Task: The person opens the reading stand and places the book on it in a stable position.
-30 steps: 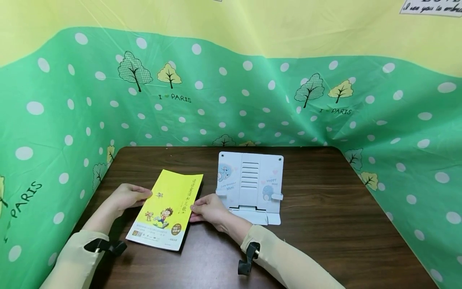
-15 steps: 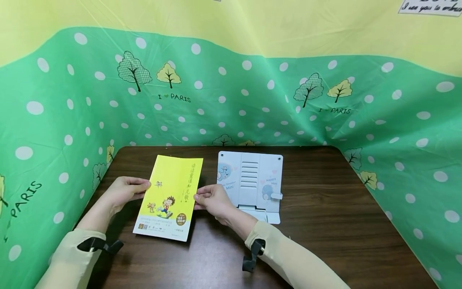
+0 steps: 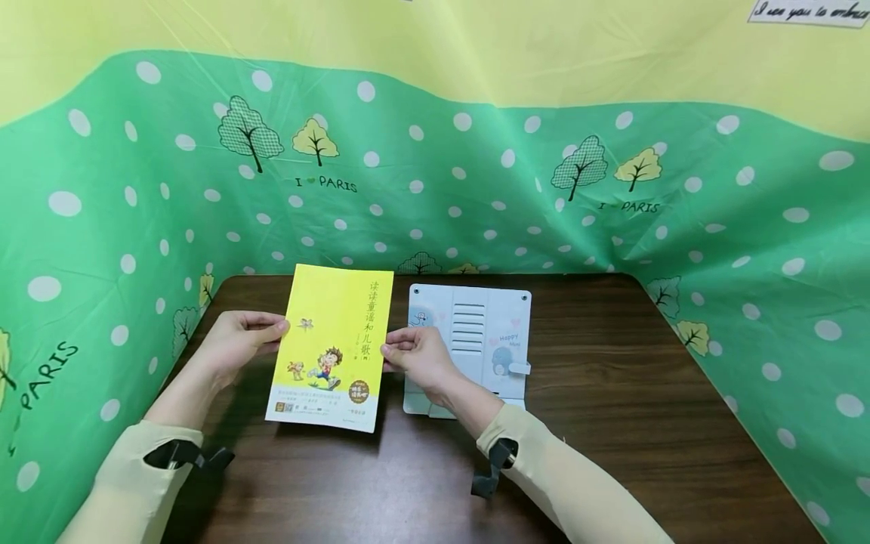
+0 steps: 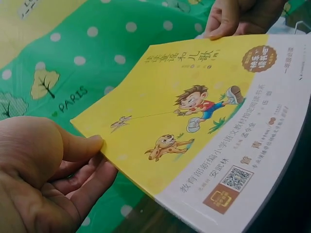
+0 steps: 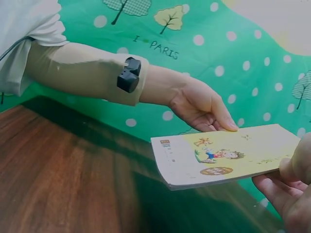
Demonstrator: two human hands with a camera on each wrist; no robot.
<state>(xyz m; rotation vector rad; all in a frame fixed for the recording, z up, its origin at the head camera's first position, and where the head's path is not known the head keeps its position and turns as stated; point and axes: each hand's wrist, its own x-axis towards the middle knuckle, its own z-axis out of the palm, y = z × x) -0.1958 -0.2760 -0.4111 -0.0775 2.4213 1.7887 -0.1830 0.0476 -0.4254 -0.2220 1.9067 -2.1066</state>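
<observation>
A thin yellow and white children's book [image 3: 331, 340] is held up between both hands, its cover facing up with a running boy drawn on it. My left hand [image 3: 242, 341] pinches its left edge, thumb on the cover and fingers underneath. On the opposite edge my right hand [image 3: 423, 361] pinches it the same way. In the right wrist view the book [image 5: 223, 150] is raised clear of the tabletop, tilted slightly. A pale blue book stand [image 3: 469, 325] with slots and dinosaur prints lies to the right; my right hand hides part of its left side.
The dark wooden table [image 3: 612, 423] bears the book stand near its middle. Green and yellow patterned cloth [image 3: 435, 166] surrounds the table at the back and both sides. A small white clip [image 3: 519, 369] sticks out at the stand's right edge.
Both hands have lifted the book off the table, moving it away from me and slightly right. Its cover has tipped more toward the head camera, and the right hand now overlaps the stand.
</observation>
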